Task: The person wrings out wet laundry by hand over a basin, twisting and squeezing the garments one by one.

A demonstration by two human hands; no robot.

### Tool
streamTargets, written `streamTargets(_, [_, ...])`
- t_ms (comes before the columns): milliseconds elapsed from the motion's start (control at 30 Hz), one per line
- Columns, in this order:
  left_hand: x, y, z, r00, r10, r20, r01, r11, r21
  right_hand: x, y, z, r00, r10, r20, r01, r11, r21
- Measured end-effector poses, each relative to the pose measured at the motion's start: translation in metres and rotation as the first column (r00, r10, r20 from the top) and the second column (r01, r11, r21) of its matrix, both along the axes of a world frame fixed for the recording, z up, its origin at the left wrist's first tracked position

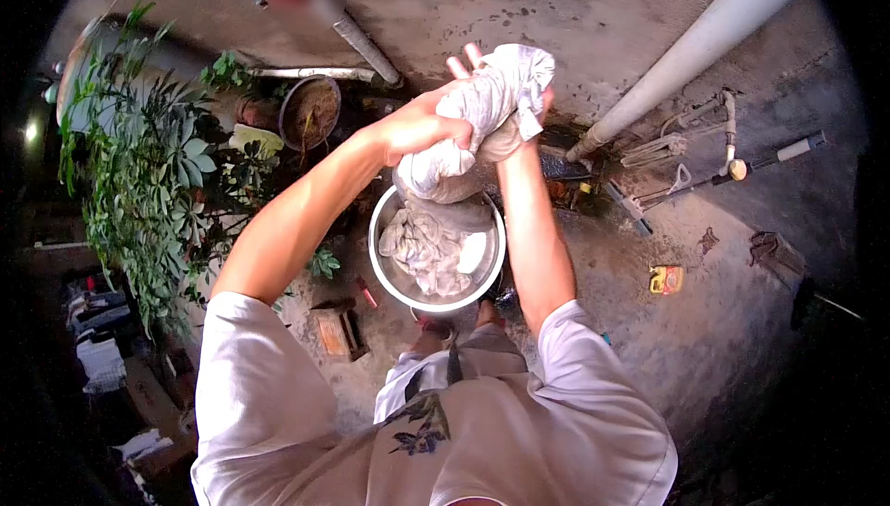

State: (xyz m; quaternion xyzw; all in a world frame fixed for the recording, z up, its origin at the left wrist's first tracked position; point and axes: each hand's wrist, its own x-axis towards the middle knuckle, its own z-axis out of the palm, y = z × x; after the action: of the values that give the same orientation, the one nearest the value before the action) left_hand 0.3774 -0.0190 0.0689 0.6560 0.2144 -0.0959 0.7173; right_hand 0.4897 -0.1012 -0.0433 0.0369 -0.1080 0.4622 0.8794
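A pale, wet-looking cloth point(501, 89) is bunched and twisted between my two hands, held above a round metal basin point(374, 251). My left hand point(428, 126) grips its left part, thumb across the front and a couple of fingertips showing beyond it. My right hand point(506, 142) holds the right part from underneath; most of its fingers are hidden behind the folds. One lower lump of the cloth hangs near the basin's far rim. Inside the basin lies more crumpled pale cloth point(422, 248), with a bright patch at its right side.
Leafy plants point(153, 144) and a soil-filled pot point(311, 112) stand at the left. A thick pipe point(691, 51) slants along the wall. On the right are a long-handled tool point(732, 177) and a yellow container point(666, 280). A small wooden box point(338, 332) sits left of my feet.
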Motion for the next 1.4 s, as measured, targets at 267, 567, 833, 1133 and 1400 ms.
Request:
streamTargets(267, [0.015, 0.015, -0.006, 0.985, 0.001, -0.174, 0.092, 0.847, 0.523, 0.043, 0.007, 0.021, 0.872, -0.155, 0.464, 0.428, 0.701, -0.571])
streamTargets(567, [0.038, -0.020, -0.009, 0.812, -0.018, -0.584, 0.569, 0.248, 0.784, 0.069, 0.043, -0.036, 0.663, 0.415, 0.623, 0.615, 0.172, -0.769])
streamTargets(833, [0.032, -0.027, -0.019, 0.814, -0.037, -0.580, 0.565, 0.280, 0.776, 0.066, 0.036, 0.016, 0.365, 0.774, 0.517, 0.795, 0.030, -0.606])
streamTargets(1133, [-0.003, -0.030, -0.006, 0.938, -0.099, -0.331, 0.331, 0.529, 0.781, 0.067, 0.005, 0.002, 0.721, 0.532, 0.444, 0.174, 0.481, -0.859])
streamTargets(1400, [-0.027, -0.005, -0.019, 0.991, -0.115, 0.071, 0.062, 0.854, 0.516, 0.017, -0.067, 0.013, 0.998, -0.047, -0.051, 0.026, 0.934, -0.356])
